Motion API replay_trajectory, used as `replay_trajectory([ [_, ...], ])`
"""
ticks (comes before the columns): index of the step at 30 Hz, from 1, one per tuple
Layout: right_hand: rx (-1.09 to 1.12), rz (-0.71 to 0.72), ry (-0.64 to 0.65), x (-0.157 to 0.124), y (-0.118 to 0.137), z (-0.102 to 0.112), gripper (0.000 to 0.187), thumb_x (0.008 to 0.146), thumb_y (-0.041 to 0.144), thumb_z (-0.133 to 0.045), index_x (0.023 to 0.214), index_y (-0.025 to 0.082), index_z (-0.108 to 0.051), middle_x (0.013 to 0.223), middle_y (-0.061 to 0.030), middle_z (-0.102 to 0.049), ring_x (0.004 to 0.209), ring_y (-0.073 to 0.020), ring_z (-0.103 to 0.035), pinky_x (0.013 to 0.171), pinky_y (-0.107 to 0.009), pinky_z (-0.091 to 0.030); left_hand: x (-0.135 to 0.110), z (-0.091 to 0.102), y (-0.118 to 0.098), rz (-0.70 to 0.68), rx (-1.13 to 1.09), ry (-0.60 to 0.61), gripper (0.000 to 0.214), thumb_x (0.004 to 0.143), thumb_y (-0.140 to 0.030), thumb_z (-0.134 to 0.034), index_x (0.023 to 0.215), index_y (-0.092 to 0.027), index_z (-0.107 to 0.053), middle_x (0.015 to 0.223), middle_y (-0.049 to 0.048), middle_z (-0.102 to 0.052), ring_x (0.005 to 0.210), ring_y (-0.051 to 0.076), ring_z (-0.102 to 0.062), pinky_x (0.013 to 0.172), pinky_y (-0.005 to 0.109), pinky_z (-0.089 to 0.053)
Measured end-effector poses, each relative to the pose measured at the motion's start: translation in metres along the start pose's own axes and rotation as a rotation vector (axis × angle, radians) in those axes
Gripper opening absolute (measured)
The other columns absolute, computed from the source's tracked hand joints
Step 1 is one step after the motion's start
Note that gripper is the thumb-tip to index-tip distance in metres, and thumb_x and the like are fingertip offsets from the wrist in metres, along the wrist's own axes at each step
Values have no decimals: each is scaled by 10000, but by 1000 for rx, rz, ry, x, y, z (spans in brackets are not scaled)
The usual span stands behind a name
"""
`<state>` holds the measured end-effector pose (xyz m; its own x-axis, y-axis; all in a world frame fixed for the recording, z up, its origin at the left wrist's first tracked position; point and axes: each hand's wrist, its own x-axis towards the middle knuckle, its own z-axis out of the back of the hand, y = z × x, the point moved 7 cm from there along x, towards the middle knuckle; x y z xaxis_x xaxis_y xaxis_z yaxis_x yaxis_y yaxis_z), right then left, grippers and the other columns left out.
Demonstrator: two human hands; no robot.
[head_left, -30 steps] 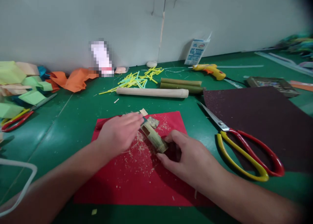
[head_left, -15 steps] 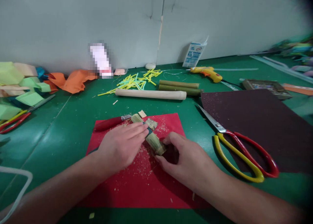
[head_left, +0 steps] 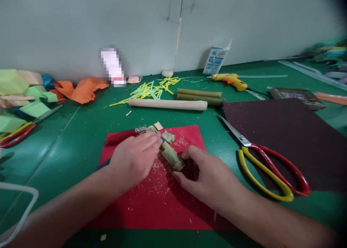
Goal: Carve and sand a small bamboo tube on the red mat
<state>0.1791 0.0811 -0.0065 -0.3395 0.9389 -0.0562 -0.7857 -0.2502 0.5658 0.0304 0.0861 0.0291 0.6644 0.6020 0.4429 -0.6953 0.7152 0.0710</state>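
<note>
Head view: bamboo piece (head_left: 172,157) slants lengthwise far-left, right hand (head_left: 210,175) pinching its near end; left hand (head_left: 134,157), grip unclear.

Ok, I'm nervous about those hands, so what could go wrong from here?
The red-handled tool lies beside the left hand, its metal tip toward the bamboo piece; a slip might bring that hand against it.
The right hand pinches only the near end of the bamboo, so the rounded piece could roll or twist.
Shavings litter the red sheet, so footing there might be slippery.
</note>
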Motion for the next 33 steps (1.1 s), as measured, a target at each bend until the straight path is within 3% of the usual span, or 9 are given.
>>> replay_trajectory([
  [6,-5,-13,3,1,-1,0,171,714,328,-585,806,226,-482,710,15,-595,595,-146,-527,508,-260,-356,0,1,6,72,-40,-11,276,876,-162,-458,1095,-131,-623,1132,66,-647,1060,187,-602,926,334,-507],
  [10,18,-8,16,-1,0,0,155,718,306,-576,813,228,-481,728,16,-599,620,-148,-531,530,-261,-368,2,0,-1,-23,-113,-7,289,861,-124,-459,1104,-112,-616,1161,72,-631,1097,175,-579,980,323,-471],
  [14,1,-43,25,-1,-2,0,178,707,334,-589,801,227,-482,710,15,-600,599,-150,-527,509,-260,-353,2,0,9,71,-67,-33,273,879,-162,-452,1080,-116,-630,1110,80,-656,1053,190,-608,924,338,-512],
  [18,21,-12,24,0,-2,-1,159,712,314,-577,806,230,-481,733,15,-603,618,-149,-530,528,-261,-361,1,0,-1,-26,-106,-10,299,867,-128,-442,1113,-108,-612,1165,85,-627,1100,184,-577,964,331,-483],
  [23,15,-47,32,2,-5,-3,177,709,333,-585,811,234,-480,712,20,-594,606,-150,-519,514,-263,-350,-1,0,0,66,-60,-5,289,877,-160,-445,1104,-110,-618,1136,87,-642,1065,200,-600,914,355,-517],
  [27,45,-25,35,2,-3,-3,165,713,311,-580,821,235,-480,741,22,-602,618,-144,-521,532,-263,-362,0,-1,-9,-35,-39,23,321,859,-106,-411,1111,-92,-611,1178,102,-617,1102,201,-577,921,338,-511],
  [31,19,-50,24,1,-4,-3,180,699,335,-593,793,235,-478,690,27,-587,583,-142,-510,502,-260,-342,1,4,-3,51,-29,-18,286,872,-139,-428,1071,-110,-632,1099,80,-662,1033,186,-618,888,314,-530],
  [33,26,-40,25,1,-3,-3,178,696,319,-595,800,234,-477,705,25,-592,599,-143,-516,512,-258,-349,0,4,-8,22,-23,-1,307,861,-123,-422,1097,-94,-617,1131,94,-644,1063,205,-602,884,333,-531],
])
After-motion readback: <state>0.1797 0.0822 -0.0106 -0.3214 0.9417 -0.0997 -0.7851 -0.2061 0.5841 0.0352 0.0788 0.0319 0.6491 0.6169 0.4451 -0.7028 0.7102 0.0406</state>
